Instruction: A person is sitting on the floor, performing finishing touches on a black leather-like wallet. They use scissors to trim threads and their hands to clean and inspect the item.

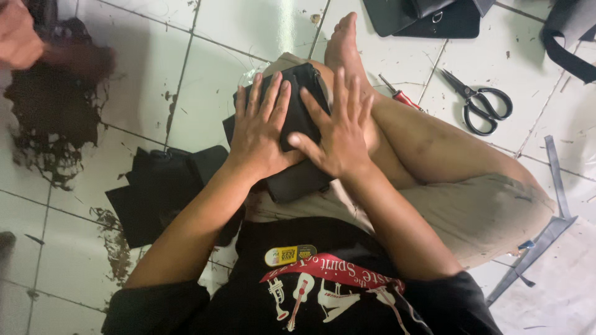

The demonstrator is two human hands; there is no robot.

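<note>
- Black pouch [302, 118]: a soft folded fabric piece with a zip edge at its far side. It lies across the person's bent knee, at the middle of the view; the leg serves as its support, so it sits raised off the floor.
- Left hand [259, 130]: flat on the left half of the pouch, fingers spread and pointing away. The grip is wide and encloses nothing; the palm appears to press the fabric down to flatten it.
- Right hand [338, 133]: flat on the right half, fingers fanned, thumb pointing left and just beside the left hand. This grip is wide too, pressing rather than grasping.
- Leg [428, 149]: bare, crossed in front of the body, foot reaching toward the far tiles, in light-coloured shorts.
- Black fabric pieces [158, 189]: a loose stack on the floor to the near left, within reach of the left arm.
- Scissors [481, 102]: black-handled, blades closed, on the floor at the far right, well apart from both hands.
- Screwdriver [400, 96]: red handle, on the floor between the foot and the scissors.
- Black bags [428, 15]: at the far edge, partly cut off.
- Floor [143, 74]: white tiles, with dark scraps and threads at the left.
- Another person's hand [18, 37]: blurred, far left corner; what it is doing cannot be made out.
</note>
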